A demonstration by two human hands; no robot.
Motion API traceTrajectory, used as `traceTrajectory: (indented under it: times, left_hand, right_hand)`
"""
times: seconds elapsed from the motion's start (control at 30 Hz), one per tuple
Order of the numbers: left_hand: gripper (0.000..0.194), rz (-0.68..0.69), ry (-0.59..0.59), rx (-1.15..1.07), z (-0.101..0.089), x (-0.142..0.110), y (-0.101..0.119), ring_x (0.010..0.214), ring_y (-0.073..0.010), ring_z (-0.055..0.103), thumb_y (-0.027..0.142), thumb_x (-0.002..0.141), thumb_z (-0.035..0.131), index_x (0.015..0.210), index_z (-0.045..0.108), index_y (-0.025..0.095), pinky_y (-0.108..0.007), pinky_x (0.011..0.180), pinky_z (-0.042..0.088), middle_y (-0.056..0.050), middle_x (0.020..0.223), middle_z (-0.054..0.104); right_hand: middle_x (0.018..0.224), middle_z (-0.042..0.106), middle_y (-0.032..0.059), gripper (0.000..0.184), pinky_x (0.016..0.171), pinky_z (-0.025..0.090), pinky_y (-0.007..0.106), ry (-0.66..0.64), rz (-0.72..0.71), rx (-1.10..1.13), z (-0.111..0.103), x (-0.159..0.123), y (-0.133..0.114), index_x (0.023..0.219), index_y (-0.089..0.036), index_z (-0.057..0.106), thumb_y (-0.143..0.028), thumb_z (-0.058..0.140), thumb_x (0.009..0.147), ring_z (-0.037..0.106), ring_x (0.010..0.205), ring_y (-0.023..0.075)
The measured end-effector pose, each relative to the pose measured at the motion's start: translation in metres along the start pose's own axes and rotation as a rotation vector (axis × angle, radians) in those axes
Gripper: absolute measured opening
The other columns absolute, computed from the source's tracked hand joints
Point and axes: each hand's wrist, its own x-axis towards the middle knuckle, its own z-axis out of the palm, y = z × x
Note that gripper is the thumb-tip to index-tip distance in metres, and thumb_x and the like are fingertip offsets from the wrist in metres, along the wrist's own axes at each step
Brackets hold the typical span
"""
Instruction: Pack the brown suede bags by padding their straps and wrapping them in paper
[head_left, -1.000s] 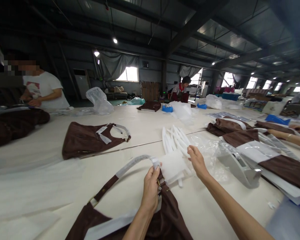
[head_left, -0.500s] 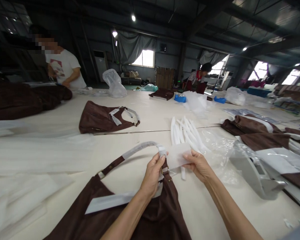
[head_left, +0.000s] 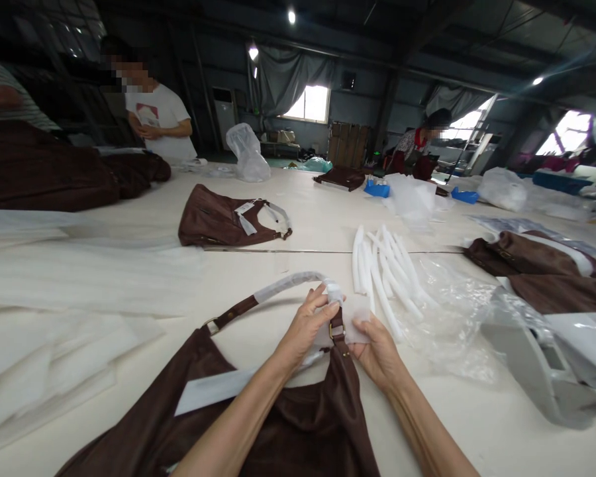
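A brown leather bag [head_left: 288,424] lies in front of me on the cream table [head_left: 308,218], its strap [head_left: 278,288] partly wrapped in white foam. My left hand [head_left: 305,324] pinches the strap just above the metal buckle [head_left: 336,329]. My right hand [head_left: 377,351] presses a small white foam sheet [head_left: 356,310] against the strap at the buckle, fingers closed on it. A white paper band [head_left: 218,391] lies across the bag's body.
White foam strips [head_left: 382,268] and crumpled clear plastic [head_left: 442,298] lie just beyond my hands. Another brown bag [head_left: 223,218] sits further back, more bags [head_left: 531,262] at right. Stacked foam sheets [head_left: 64,298] lie left. Other people [head_left: 156,119] work at the far edge.
My right hand picked up the foam sheet and brought it in against the strap buckle beside my left hand. The camera view turned to the left.
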Motion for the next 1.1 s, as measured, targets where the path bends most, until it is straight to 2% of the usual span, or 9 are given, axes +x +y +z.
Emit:
traceTrajectory:
  times: [0.07,0.13,0.27,0.4,0.5,0.6,0.8,0.93,1.1]
  left_hand:
    - [0.032,-0.004,-0.007,0.080,-0.002,0.001,0.002,0.151,-0.0317,0.010,0.048,0.078,0.073,0.099,0.077,0.024,-0.048,0.122,-0.001,-0.009,0.150,0.046]
    - [0.033,0.004,-0.025,0.112,-0.003,0.003,0.003,0.150,-0.0309,0.015,0.048,0.080,0.071,0.102,0.077,0.025,-0.045,0.123,0.001,-0.008,0.150,0.045]
    - [0.032,0.047,-0.025,0.068,-0.002,0.005,0.003,0.133,-0.0315,0.044,0.049,0.076,0.074,0.093,0.079,0.022,-0.040,0.118,0.023,-0.010,0.130,0.059]
    - [0.033,0.014,-0.012,0.021,0.001,0.005,0.004,0.108,-0.0281,0.058,0.049,0.071,0.080,0.084,0.076,0.018,-0.036,0.104,0.039,-0.007,0.098,0.068]
    - [0.039,-0.061,0.008,-0.073,0.000,0.003,0.004,0.084,-0.0223,0.063,0.053,0.072,0.078,0.085,0.072,0.016,-0.030,0.081,0.049,-0.004,0.082,0.068]
    - [0.046,-0.148,0.068,-0.176,-0.003,0.001,0.001,0.070,-0.0196,0.064,0.058,0.077,0.072,0.092,0.069,0.014,-0.028,0.067,0.051,-0.007,0.080,0.069]
    - [0.050,-0.474,0.003,-0.482,0.003,-0.002,-0.001,0.072,-0.0235,0.069,0.057,0.081,0.069,0.097,0.070,0.010,-0.030,0.065,0.055,-0.014,0.084,0.073]
    - [0.043,-0.361,-0.058,-0.414,0.014,-0.005,0.003,0.075,-0.0236,0.070,0.043,0.073,0.081,0.097,0.071,0.009,-0.030,0.072,0.055,-0.014,0.088,0.074]
    - [0.039,-0.263,-0.041,-0.298,0.019,-0.006,0.000,0.073,-0.0218,0.067,0.036,0.064,0.087,0.087,0.071,0.009,-0.032,0.075,0.054,-0.011,0.082,0.072]
  right_hand:
    - [0.105,0.073,0.0059,0.045,0.072,0.058,0.033,-0.006,0.004,0.019,-0.001,-0.005,0.002,0.117,-0.020,0.064,-0.021,0.076,0.075,0.069,0.085,0.0210]
    - [0.104,0.074,0.0074,0.048,0.072,0.059,0.034,0.001,0.012,0.018,-0.002,-0.008,0.003,0.121,-0.019,0.063,-0.022,0.076,0.075,0.070,0.084,0.0218]
    - [0.104,0.075,0.0100,0.045,0.077,0.059,0.037,0.017,0.004,-0.030,0.001,-0.010,0.006,0.118,-0.015,0.066,-0.025,0.080,0.075,0.071,0.086,0.0230]
    - [0.095,0.077,0.0087,0.048,0.076,0.059,0.034,0.147,-0.003,-0.058,0.007,-0.009,0.013,0.108,-0.014,0.071,-0.023,0.088,0.064,0.071,0.078,0.0212]
    - [0.093,0.077,0.0076,0.052,0.076,0.059,0.033,0.207,-0.014,-0.032,0.010,-0.010,0.015,0.109,-0.015,0.071,-0.023,0.090,0.061,0.071,0.079,0.0206]
    - [0.091,0.076,0.0063,0.052,0.079,0.058,0.033,0.225,-0.023,-0.014,0.010,-0.011,0.013,0.109,-0.017,0.071,-0.024,0.090,0.061,0.071,0.080,0.0202]
    - [0.087,0.075,0.0068,0.032,0.071,0.056,0.031,0.170,-0.014,-0.049,0.007,-0.007,0.006,0.093,-0.015,0.073,-0.030,0.086,0.068,0.068,0.074,0.0187]
    - [0.083,0.073,0.0047,0.033,0.067,0.054,0.029,0.206,-0.033,-0.131,0.006,-0.005,0.006,0.093,-0.016,0.073,-0.039,0.083,0.071,0.065,0.071,0.0177]
    - [0.077,0.070,0.0032,0.033,0.067,0.050,0.029,0.294,-0.140,-0.304,0.003,0.001,0.009,0.087,-0.015,0.074,-0.043,0.082,0.070,0.061,0.069,0.0170]
